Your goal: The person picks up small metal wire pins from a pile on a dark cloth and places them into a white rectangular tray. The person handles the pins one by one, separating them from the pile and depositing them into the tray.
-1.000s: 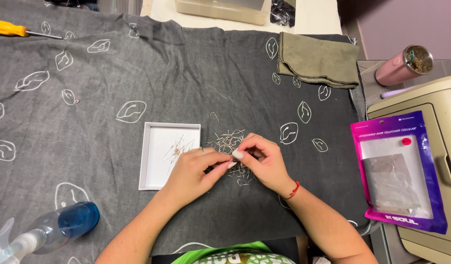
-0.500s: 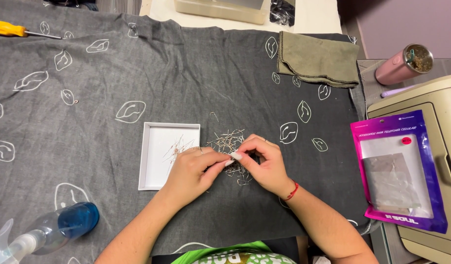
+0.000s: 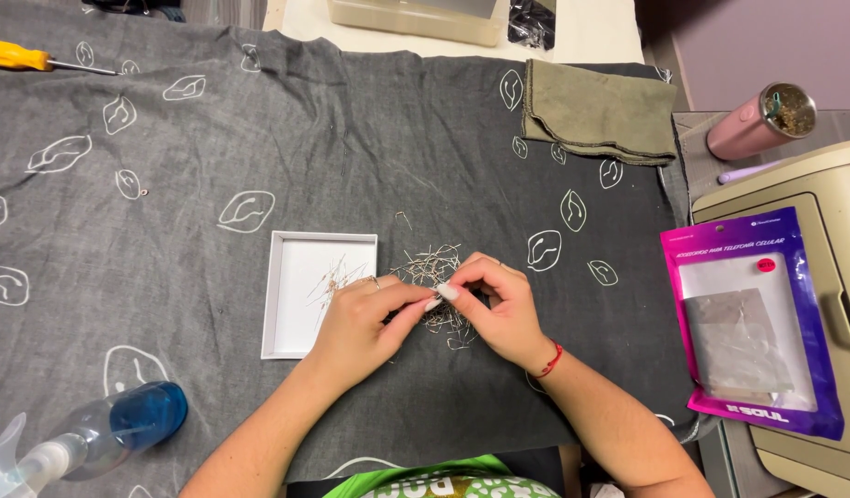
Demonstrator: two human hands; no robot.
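Note:
A loose pile of thin metal pins (image 3: 432, 269) lies on a dark grey cloth with white leaf outlines (image 3: 351, 157). My left hand (image 3: 360, 323) and my right hand (image 3: 499, 309) meet over the pile's near edge, fingertips pinched together on a small pin between them. A shallow white square tray (image 3: 300, 309) sits just left of my left hand, with a few pins lying in it.
A spray bottle with blue liquid (image 3: 93, 433) lies at the near left. A yellow-handled screwdriver (image 3: 28, 58) is far left. A folded olive cloth (image 3: 600, 111) is far right, with a pink tumbler (image 3: 761, 120), a purple packet (image 3: 752, 323) and a beige machine (image 3: 812, 212) beyond.
Both hands stay over the pin pile; the fingertips have shifted slightly as they work a pin between them.

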